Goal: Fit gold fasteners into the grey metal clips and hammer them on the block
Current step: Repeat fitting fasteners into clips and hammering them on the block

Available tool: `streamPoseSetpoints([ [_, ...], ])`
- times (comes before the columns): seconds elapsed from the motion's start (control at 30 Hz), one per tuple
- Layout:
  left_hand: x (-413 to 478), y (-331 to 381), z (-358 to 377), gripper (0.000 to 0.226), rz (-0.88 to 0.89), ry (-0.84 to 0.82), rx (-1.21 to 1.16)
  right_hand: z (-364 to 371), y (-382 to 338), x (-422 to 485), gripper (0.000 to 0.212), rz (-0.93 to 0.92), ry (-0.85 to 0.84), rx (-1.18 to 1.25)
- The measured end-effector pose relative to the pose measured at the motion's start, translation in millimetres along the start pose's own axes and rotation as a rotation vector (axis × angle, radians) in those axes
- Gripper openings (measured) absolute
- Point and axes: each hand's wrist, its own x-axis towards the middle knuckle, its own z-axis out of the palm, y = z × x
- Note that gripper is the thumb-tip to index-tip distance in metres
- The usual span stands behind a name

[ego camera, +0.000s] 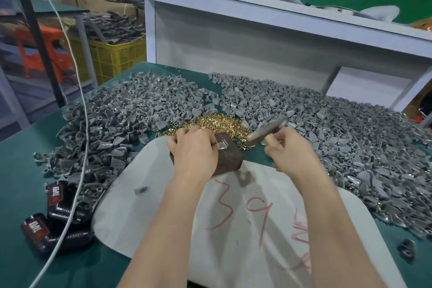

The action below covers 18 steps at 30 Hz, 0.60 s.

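Observation:
A brown rusty block [230, 159] stands on the green table in front of me. On its top lies a grey metal clip [223, 145], and my left hand [194, 149] pinches that clip at its left edge. My right hand [288, 149] grips the handle of a metal hammer [266, 128], whose blurred head hovers just right of and above the block. A heap of gold fasteners [217, 124] lies right behind the block. Large piles of grey clips spread to the left [121, 124] and to the right [339, 128].
A white sheet [245, 217] with red writing lies under my forearms, with loose clips [244, 176] on it. Black battery packs [56, 215] and a white cable [79, 170] sit at the left. A white shelf [257, 7] holding a bag of gold fasteners rises behind the table.

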Motion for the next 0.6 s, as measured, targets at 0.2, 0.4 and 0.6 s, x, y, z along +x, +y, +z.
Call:
streamPoseSetpoints([
  [0.2,0.1,0.3,0.6,0.012,-0.006,0.002,0.010,-1.6,-25.3,-17.0,0.017,-0.251,0.217,-0.070],
  [0.4,0.8,-0.6,2.1,0.010,0.001,0.030,0.011,6.4,-39.2,-31.2,0.026,-0.458,0.294,0.067],
  [0.6,2.2,0.9,0.7,0.014,0.003,0.034,0.044,7.8,-39.4,-28.1,0.012,-0.370,0.017,-0.258],
])
